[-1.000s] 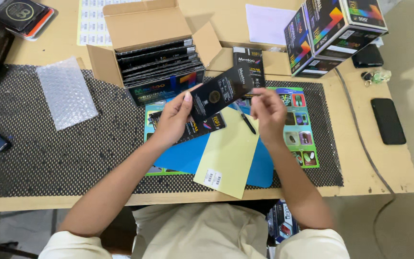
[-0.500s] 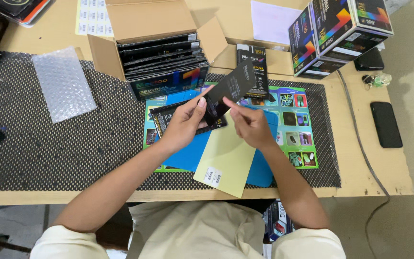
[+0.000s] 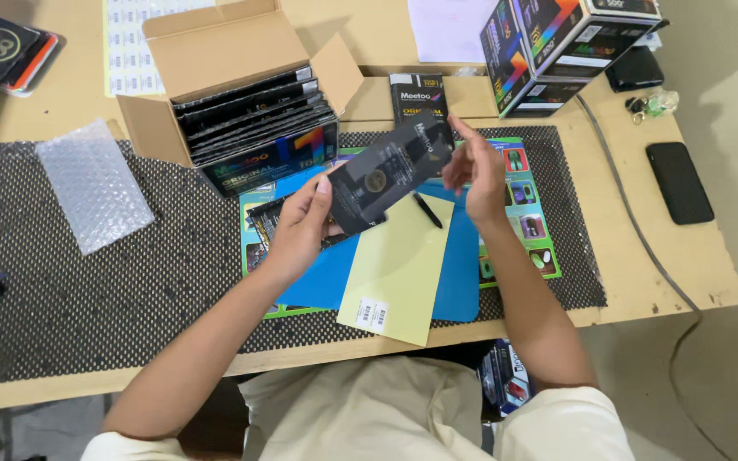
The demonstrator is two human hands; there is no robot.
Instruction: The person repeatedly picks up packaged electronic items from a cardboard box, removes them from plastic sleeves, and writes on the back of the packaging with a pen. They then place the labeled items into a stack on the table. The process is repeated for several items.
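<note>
Change at the right hand (image 3: pixel 478 171): half a second ago it pinched the flat black packet (image 3: pixel 390 173) together with the left; now it has let go and hangs open-fingered just beside the packet's far end. The left hand (image 3: pixel 305 224) alone grips the packet, tilted above the blue mat (image 3: pixel 459 282) and yellow sheet (image 3: pixel 395 273). The handover looks complete. The black pen (image 3: pixel 427 210) lies untouched below, and the open cardboard box (image 3: pixel 215 60) of like packets waits behind.
</note>
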